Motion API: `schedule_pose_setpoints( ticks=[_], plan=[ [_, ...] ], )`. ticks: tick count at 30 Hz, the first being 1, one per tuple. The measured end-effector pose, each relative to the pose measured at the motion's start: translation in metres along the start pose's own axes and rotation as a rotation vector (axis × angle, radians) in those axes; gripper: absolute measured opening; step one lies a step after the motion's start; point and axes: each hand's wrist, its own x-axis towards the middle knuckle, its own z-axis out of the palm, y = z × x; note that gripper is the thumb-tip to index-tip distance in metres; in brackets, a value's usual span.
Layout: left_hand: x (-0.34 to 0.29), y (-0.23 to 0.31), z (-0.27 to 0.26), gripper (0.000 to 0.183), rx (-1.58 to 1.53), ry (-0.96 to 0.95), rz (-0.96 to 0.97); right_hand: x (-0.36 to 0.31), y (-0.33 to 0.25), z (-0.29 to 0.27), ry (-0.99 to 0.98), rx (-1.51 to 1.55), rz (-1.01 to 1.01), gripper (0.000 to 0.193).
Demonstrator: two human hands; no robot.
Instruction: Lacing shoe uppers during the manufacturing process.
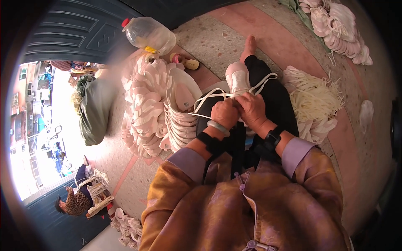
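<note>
A white shoe upper (237, 79) lies on the person's lap, over a black trouser leg, with white laces (209, 97) trailing from it. The left hand (224, 113) and right hand (252, 109) press together, both clenched on the laces just below the upper. A stack of uppers (178, 119) stands to the left, a heap of laces (312, 102) to the right.

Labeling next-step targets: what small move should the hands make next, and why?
Probably pull the white lace taut: both hands, left hand and right hand, pinch it at the white shoe upper on the lap, and loose loops hang at either side.
</note>
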Motion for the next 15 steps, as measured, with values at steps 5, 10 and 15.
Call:
schedule_pose_setpoints(
  ticks=[5, 10, 15],
  plan=[
    [0.0, -0.001, 0.0, 0.015, -0.026, 0.031, 0.065, 0.002, 0.003, 0.004, 0.029, 0.071, 0.023, 0.005],
    [-0.001, -0.001, -0.006, 0.015, -0.066, 0.036, 0.056, -0.001, 0.003, 0.005, 0.063, 0.087, 0.022, 0.004],
    [0.004, 0.001, 0.0, 0.023, -0.068, 0.075, 0.096, 0.001, 0.005, -0.01, 0.045, 0.065, -0.022, 0.002]
  ],
)
